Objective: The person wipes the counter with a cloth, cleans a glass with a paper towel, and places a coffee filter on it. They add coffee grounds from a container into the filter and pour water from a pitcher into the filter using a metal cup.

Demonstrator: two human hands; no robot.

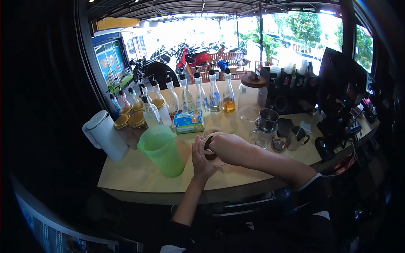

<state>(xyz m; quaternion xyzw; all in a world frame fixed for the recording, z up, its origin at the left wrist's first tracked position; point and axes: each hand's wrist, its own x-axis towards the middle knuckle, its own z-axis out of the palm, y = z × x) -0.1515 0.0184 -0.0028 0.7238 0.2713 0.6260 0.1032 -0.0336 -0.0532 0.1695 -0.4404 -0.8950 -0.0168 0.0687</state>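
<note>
Dark sleeves (179, 232) are seen nearest, and bare arms (265, 161) are stretched from them over the table (126, 181). By the left hand (200, 161), a round clear tub (218, 162) is gripped at its left side, with the fingers curled round it, most likely to keep it steady. The right hand (222, 144) is dipped into the tub's open top; its fingers are hidden, so how wide they are spread, and whether anything is held, cannot be known. Something brown (209, 156) is seen inside, but what it is cannot be made out. Just to the left, a green jug (162, 152) is set, maybe to be easily reached. Farther off, a tissue pack (188, 123) is placed in front of tall pump bottles (214, 95), which are lined up, perhaps so each top can be pressed. To the right, a metal cup (268, 121) seems to be set on a glass pot (261, 138). At the far right, a big black shape (342, 86) is lost in shadow, and some bottles on the left are partly covered by jars (138, 121).
</note>
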